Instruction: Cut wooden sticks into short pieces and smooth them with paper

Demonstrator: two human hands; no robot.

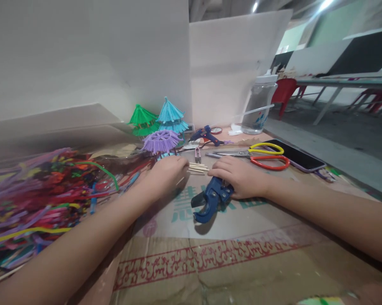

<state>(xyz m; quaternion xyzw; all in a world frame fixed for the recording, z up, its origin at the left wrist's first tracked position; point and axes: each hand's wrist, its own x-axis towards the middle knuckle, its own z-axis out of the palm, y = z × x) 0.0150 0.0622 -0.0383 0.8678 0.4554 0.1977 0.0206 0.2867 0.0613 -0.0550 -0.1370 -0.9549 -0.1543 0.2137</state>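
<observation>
The right hand grasps a blue cutter, its hooked head on the near side, between both hands. The left hand curls just beside pale sticks; whether it holds one, I cannot tell. The cutter looks stiff and fairly heavy, best held behind the head; the sticks seem light, easily snapped.

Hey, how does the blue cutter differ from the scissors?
The blue cutter is in the right hand; the scissors lie loose beyond it. The blue cutter has a hooked head; the scissors have straight blades. The blue cutter is dark; the scissors have yellow and reddish handles. Both are cutting tools.
</observation>
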